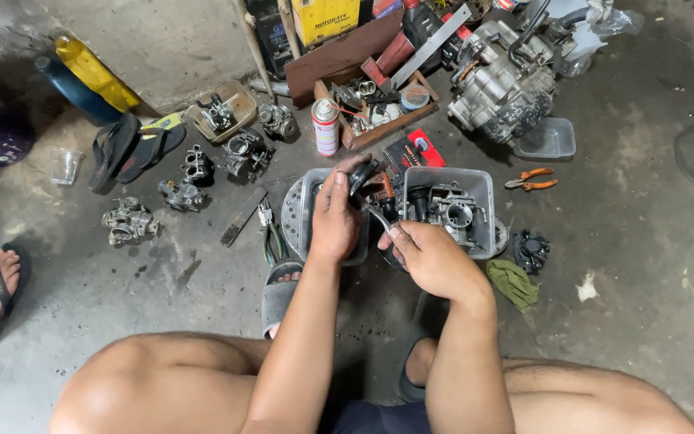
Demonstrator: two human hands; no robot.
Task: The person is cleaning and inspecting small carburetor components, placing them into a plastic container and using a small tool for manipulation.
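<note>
Head view: left hand point(333, 219) fingers clasp a dark part point(363, 173); right hand point(431, 259) fingers pinch a metal tool point(379, 217).

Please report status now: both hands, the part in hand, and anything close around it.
Left hand grips small dark part. Right hand holds thin metal tool against it. Clear tub with carburetor right beside.

A small dark metal part point(365, 174) sits held above a clear plastic tub point(305, 210) on the concrete floor, a thin bent metal tool point(381, 219) just beneath it.
</note>
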